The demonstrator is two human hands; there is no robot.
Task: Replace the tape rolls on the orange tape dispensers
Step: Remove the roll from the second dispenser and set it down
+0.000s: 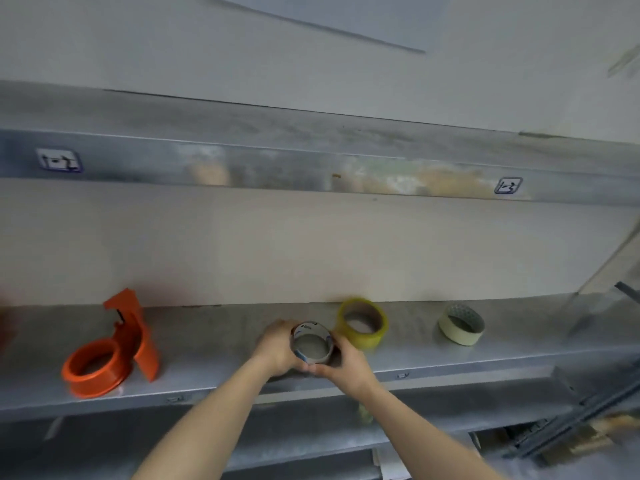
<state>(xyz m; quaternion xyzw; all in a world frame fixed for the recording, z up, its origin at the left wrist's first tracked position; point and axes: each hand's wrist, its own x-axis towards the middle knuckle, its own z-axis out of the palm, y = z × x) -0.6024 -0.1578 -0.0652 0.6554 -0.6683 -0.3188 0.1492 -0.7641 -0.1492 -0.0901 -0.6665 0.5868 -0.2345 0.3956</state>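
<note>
Tape roll (312, 342) is sitting over the shelf (214, 344), and we're pinching its rim with left hand (277, 348) and right hand (346, 365). Probably light, stiff, slick; we're gripping the outer edge.

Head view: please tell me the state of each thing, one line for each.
orange tape dispenser: on the shelf, hub empty, untouched.
clear tape roll: held in both hands.
yellow tape roll: on the shelf, untouched.
cream tape roll: on the shelf, apart, untouched.
left hand: gripping the roll.
right hand: gripping the roll.
</note>
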